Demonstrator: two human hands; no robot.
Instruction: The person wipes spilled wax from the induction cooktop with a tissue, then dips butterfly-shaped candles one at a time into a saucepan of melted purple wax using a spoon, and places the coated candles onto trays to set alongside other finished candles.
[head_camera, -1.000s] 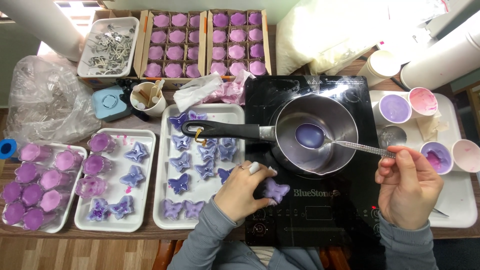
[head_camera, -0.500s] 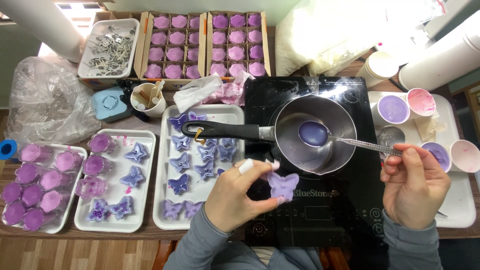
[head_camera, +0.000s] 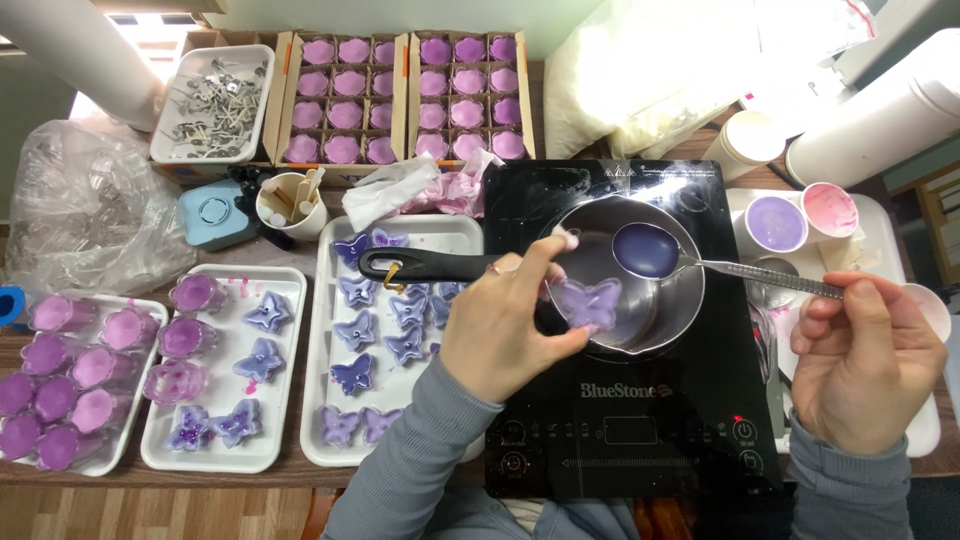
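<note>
My left hand (head_camera: 500, 325) holds a clear butterfly-shaped mould (head_camera: 588, 302) with purple wax in it, just over the near rim of the steel saucepan (head_camera: 668, 320). My right hand (head_camera: 862, 360) grips the handle of a metal spoon (head_camera: 700, 262) whose bowl, full of melted purple wax, hovers inside the pan close above and right of the mould. The pan sits on a black induction hob (head_camera: 640, 440), its black handle (head_camera: 425, 266) pointing left over a white tray.
White trays hold butterfly candles (head_camera: 385, 335), flower and butterfly moulds (head_camera: 215, 350) and purple cups (head_camera: 60, 380). Cardboard boxes of purple candles (head_camera: 400, 95), a tray of wicks (head_camera: 215, 100), a cup of sticks (head_camera: 290, 205) and wax cups (head_camera: 775, 222) lie around.
My left hand has lifted the butterfly mould from the hob's front up to the pan's rim. The spoon has stayed in the pan, shifting slightly toward the mould.
</note>
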